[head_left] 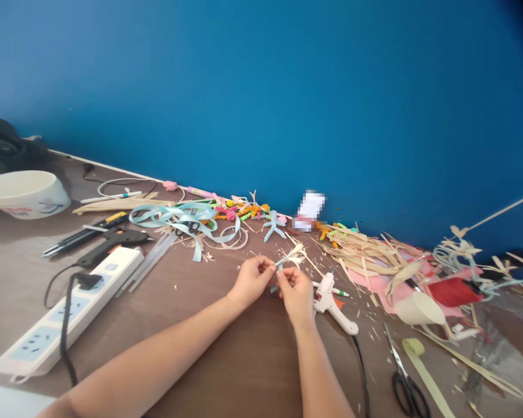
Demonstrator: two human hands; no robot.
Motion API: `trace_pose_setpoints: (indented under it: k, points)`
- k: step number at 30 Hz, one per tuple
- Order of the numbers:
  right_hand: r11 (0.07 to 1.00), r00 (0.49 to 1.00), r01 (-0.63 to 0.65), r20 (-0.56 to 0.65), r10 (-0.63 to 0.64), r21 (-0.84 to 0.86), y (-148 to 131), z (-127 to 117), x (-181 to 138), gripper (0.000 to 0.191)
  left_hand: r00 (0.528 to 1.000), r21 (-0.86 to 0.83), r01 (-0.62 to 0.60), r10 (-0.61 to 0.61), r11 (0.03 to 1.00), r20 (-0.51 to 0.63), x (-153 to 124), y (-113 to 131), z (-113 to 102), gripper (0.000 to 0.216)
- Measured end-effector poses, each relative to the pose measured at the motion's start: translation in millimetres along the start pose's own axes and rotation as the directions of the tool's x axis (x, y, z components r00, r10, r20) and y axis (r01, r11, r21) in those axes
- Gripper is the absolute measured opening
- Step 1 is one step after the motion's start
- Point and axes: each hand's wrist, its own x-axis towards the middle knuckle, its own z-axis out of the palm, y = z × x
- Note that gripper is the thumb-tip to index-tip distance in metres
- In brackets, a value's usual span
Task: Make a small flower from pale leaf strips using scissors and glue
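Note:
Both hands meet over the middle of the table. My left hand point(253, 280) pinches a light blue ribbon point(279, 262) wound on a small stem that ends in pale straw-like petals point(297, 251). Thumb and fingers of my right hand point(295, 285) close on the same ribbon just below, and part of it hangs behind the fingers. A white glue gun point(330, 299) lies just right of my right hand, with a pen point(340, 290) behind it. Loose loops of light blue ribbon point(174, 215) are heaped to the left, beyond my left hand.
At left are a white power strip point(76, 310), a black glue gun point(113, 244), clear glue sticks point(150, 264), a utility knife point(85, 232) and a bowl point(26, 194). Dried husks point(361, 249), a paper cup point(419, 307), scissors point(405, 377) and green ribbon point(427, 371) lie right. A blue wall point(261, 104) stands behind.

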Motion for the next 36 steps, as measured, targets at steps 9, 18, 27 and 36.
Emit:
trace_pose_setpoints:
  k: [9,18,27,36]
  points:
    - [0.887,0.959,0.271,0.030,-0.280,-0.375,-8,2,-11,0.013,0.951,0.469,-0.286,0.309,0.836,0.028,1,4,-10,0.012]
    - [0.809,0.942,0.323,0.088,-0.323,-0.491,-19,3,-17,0.014,0.884,0.718,-0.433,0.412,0.545,0.221,3,3,-16,0.020]
    - [0.731,0.912,0.358,0.051,-0.406,-0.580,-41,-14,-23,0.016,0.726,0.737,-0.640,0.484,0.218,0.488,1,3,-13,0.021]
    - [0.632,0.896,0.414,0.173,-0.408,-0.655,-71,-38,-3,0.021,0.588,0.559,-0.800,0.464,0.217,0.662,-2,11,-16,0.030]
